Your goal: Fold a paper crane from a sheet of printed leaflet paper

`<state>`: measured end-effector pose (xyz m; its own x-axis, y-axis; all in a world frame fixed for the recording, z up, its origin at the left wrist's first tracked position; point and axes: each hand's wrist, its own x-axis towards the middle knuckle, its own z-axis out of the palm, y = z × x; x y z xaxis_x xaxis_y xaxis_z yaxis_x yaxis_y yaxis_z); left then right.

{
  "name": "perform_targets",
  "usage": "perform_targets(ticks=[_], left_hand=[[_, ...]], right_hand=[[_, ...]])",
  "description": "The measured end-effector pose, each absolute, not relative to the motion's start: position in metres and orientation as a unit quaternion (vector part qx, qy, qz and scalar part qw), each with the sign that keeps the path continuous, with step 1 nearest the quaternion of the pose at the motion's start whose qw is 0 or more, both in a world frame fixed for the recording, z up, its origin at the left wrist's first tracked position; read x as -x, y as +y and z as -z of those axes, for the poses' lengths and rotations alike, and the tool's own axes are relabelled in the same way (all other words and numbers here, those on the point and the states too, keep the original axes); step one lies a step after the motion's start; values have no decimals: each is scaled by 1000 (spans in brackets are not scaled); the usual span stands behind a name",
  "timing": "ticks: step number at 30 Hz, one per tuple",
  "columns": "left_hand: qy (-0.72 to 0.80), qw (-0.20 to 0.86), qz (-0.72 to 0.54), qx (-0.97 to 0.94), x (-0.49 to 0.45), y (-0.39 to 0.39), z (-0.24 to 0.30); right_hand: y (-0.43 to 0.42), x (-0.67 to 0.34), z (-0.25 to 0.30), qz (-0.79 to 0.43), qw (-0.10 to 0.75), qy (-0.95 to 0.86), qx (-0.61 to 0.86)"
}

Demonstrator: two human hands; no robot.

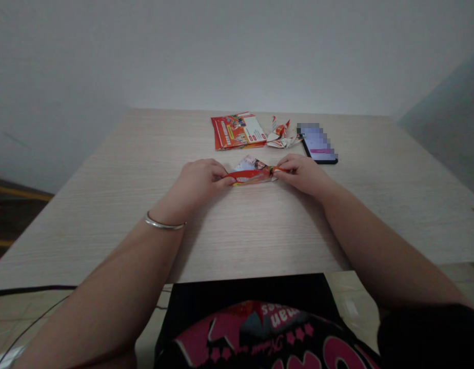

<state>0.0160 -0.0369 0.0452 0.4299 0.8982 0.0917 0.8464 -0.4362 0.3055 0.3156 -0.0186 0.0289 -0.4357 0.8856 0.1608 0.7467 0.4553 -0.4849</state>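
A folded piece of red and orange printed paper (252,173) lies on the light wooden table (237,230) between my hands. My left hand (200,180), with a silver bangle on its wrist, pinches the paper's left end with closed fingers. My right hand (303,172) pinches its right end the same way. The paper forms a flat, pointed shape with a red edge along the front.
A stack of red printed leaflets (237,131) lies farther back. Beside it rests a small folded paper figure (281,136). A black phone (318,144) with a lit screen sits to the right. White walls stand behind the table. A dark cable runs at lower left.
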Motion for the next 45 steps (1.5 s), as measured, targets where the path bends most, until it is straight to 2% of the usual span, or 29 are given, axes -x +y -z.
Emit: perform_targets(ticks=[4, 9, 15, 19, 24, 34, 40, 45], left_hand=[[590, 122, -123, -789, -12, -31, -39], [609, 111, -81, -781, -14, -34, -43], [603, 117, -108, -781, -20, -41, -44], [590, 92, -110, -795, -20, -40, -39], [576, 142, -134, -794, -19, -37, -36], [584, 178, -187, -769, -24, -36, -38], [591, 237, -234, -735, -25, -39, -39], [525, 188, -188, -808, -21, -35, -34]], right_hand=[[-22, -313, -35, -180, 165, -776, 581], [-24, -307, -30, -150, 135, -784, 588], [-23, -299, -17, -84, 196, -817, 536], [-25, -295, -17, -141, 223, -829, 493], [-29, -295, -19, -200, 257, -807, 492], [-28, -295, -17, -195, 285, -821, 455], [-30, -293, -20, -205, 287, -823, 444], [-33, -291, -20, -211, 282, -808, 472]])
